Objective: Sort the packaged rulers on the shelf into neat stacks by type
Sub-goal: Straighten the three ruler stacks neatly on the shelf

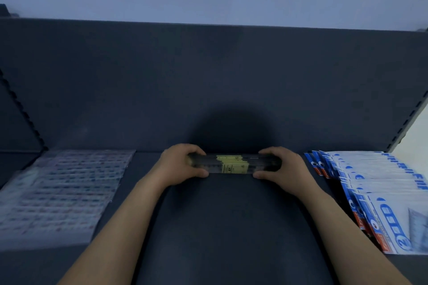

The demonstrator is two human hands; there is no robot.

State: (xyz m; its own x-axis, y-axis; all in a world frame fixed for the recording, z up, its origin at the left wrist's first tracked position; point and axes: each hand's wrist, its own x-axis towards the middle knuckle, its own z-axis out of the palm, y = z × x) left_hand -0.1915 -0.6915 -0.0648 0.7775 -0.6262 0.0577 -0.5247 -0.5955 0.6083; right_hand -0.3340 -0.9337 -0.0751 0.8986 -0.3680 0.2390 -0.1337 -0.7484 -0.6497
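The left hand (pixel 183 164) curls tight round one end of a bundle of clear rulers (pixel 234 164) with yellow labels. The right hand (pixel 281 164) curls round the other end. The bundle is over the dark shelf (pixel 220 215). Left of the bundle lie clear packs (pixel 62 190). Right of it lie blue and white packs (pixel 379 192).

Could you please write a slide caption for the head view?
Left hand and right hand grip a yellow-labelled ruler bundle on the shelf.
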